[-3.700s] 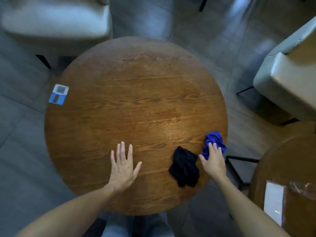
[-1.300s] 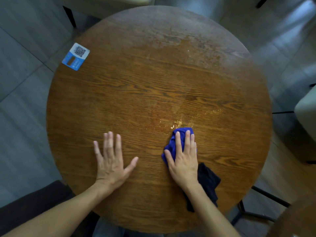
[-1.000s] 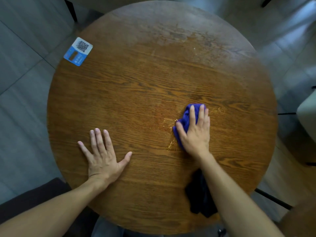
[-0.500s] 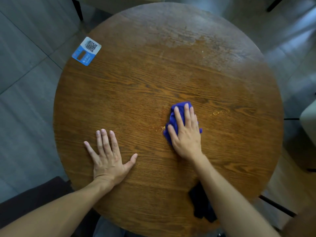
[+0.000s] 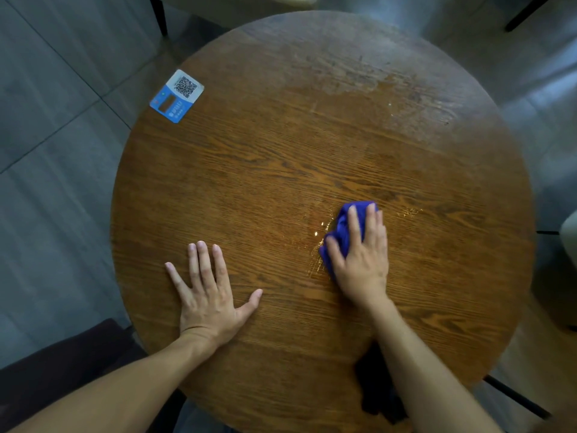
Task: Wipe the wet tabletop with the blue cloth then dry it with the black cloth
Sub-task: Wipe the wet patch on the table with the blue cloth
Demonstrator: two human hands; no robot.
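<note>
Two bare hands on one round wooden tabletop [image 5: 281, 157], seen from above. Right hand [image 5: 362, 257], centre-right of frame, lies palm down on 1 blue cloth [image 5: 343, 228], fingers extended and close together, pressing the bunched cloth flat to the wood rather than curling round it; cloth pokes out past the fingertips and beside the thumb. Left hand [image 5: 209, 289], lower centre-left, is open, palm flat on bare wood, fingers spread, thumb out to the right, holding nothing. The 2 hands are apart, w/ bare wood between them.

Wet marks: small shiny droplets and streaks [image 5: 317, 248] just left of the blue cloth, and a fainter glint [image 5: 409, 211] just right of it. A wider pale, dull patch [image 5: 368, 85] sits in the upper part of the tabletop.

1 black cloth [image 5: 371, 382] lies crumpled at the lower right of the table near the edge, partly hidden under the right forearm, well apart from the blue one.

1 blue-and-white card w/ a QR code [image 5: 177, 95] sits at the upper left edge of the table.

Around the table: grey tiled floor [image 5: 56, 151], a dark seat [image 5: 62, 364] at lower left, a pale chair [image 5: 237, 4] at top of frame, approx half cut off.
</note>
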